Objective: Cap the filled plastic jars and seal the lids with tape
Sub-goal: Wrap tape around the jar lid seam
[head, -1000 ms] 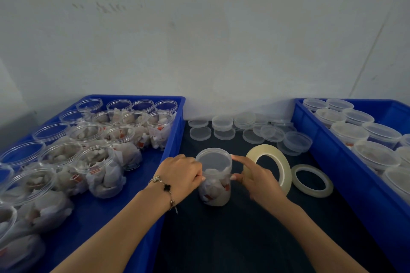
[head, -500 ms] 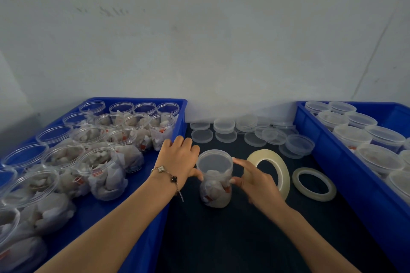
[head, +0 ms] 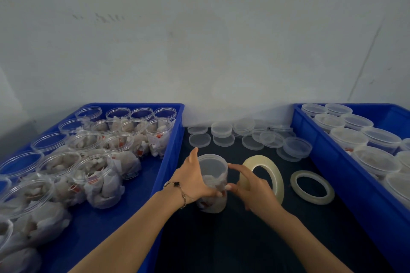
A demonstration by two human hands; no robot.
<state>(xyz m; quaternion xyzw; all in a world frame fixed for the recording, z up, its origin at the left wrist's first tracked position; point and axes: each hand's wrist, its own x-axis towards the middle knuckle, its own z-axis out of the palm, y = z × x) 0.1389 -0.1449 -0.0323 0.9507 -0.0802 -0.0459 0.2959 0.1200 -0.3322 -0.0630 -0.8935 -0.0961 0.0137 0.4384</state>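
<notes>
Translucent plastic: a capped jar (head: 212,184) stands on the dark mat, the left hand (head: 195,180) grasping it, the right hand (head: 253,188) holding a tape roll (head: 264,173) beside it. Left of it, open jars (head: 93,175) await lids; rightward, capped jars (head: 366,146) fill another bin.

Wall (head: 199,40): plain pale grey-white, faint dark scuffs upper left, thin diagonal line at right. Worktop (head: 233,246): dark, matte, butts against wall base. Lighting: soft, even, no hard shadows.
</notes>
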